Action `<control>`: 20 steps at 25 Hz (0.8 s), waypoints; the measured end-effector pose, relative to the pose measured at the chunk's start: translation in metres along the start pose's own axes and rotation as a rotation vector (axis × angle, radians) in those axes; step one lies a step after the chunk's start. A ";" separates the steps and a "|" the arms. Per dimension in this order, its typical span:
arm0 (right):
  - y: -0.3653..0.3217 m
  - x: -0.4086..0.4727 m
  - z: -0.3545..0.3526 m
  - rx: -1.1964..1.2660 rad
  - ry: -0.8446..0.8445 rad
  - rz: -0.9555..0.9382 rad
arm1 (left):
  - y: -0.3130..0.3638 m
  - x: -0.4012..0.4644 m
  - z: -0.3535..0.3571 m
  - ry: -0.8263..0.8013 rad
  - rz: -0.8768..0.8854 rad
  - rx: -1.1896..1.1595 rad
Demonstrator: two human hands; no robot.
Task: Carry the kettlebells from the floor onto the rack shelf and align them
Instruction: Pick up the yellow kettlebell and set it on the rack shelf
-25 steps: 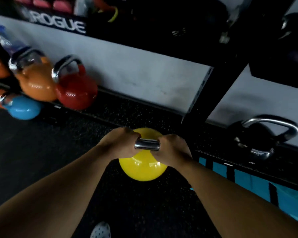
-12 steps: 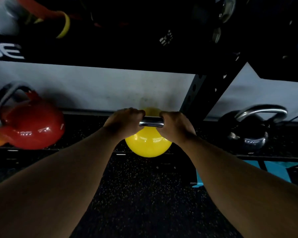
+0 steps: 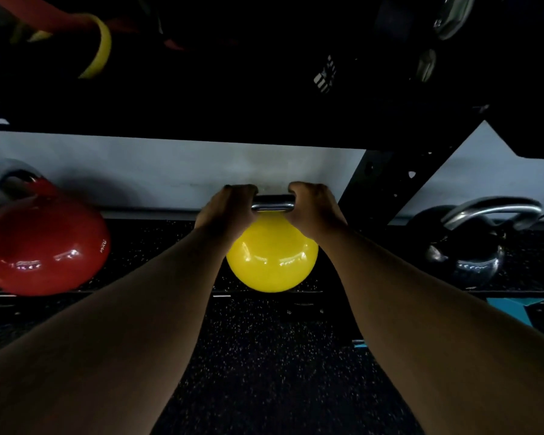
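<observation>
A yellow kettlebell [image 3: 272,262] with a steel handle hangs at the front edge of the low rack shelf [image 3: 157,237], its bottom level with the shelf lip. My left hand [image 3: 225,210] grips the left end of the handle and my right hand [image 3: 311,208] grips the right end. Whether the bell rests on the shelf I cannot tell. A red kettlebell [image 3: 44,249] stands on the shelf to the left. A black kettlebell [image 3: 471,246] stands on the shelf to the right, past the upright.
A black rack upright [image 3: 380,183] slants down just right of my right hand. A dark upper shelf [image 3: 233,89] with bands and gear hangs overhead. Speckled black rubber floor [image 3: 280,356] lies below, with a blue mat [image 3: 512,309] at the right.
I have lifted the yellow kettlebell from above the floor up and forward to the shelf edge. The view has closed in on the rack.
</observation>
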State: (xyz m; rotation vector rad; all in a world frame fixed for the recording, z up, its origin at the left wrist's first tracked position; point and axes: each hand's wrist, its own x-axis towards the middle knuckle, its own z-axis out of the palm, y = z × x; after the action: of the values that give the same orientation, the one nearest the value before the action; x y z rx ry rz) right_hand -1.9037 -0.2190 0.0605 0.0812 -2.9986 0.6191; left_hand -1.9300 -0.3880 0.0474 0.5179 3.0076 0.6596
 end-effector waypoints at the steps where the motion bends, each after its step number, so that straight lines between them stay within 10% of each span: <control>1: 0.004 0.004 0.002 -0.005 0.015 0.028 | 0.002 0.007 0.003 0.007 -0.004 -0.011; 20: 0.009 0.008 -0.011 -0.041 -0.109 0.035 | -0.008 0.025 0.006 -0.026 0.047 -0.070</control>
State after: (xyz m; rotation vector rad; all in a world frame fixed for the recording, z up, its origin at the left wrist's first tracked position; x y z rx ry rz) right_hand -1.9115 -0.2070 0.0676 0.0625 -3.1230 0.5746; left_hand -1.9557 -0.3844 0.0396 0.5910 2.9442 0.7515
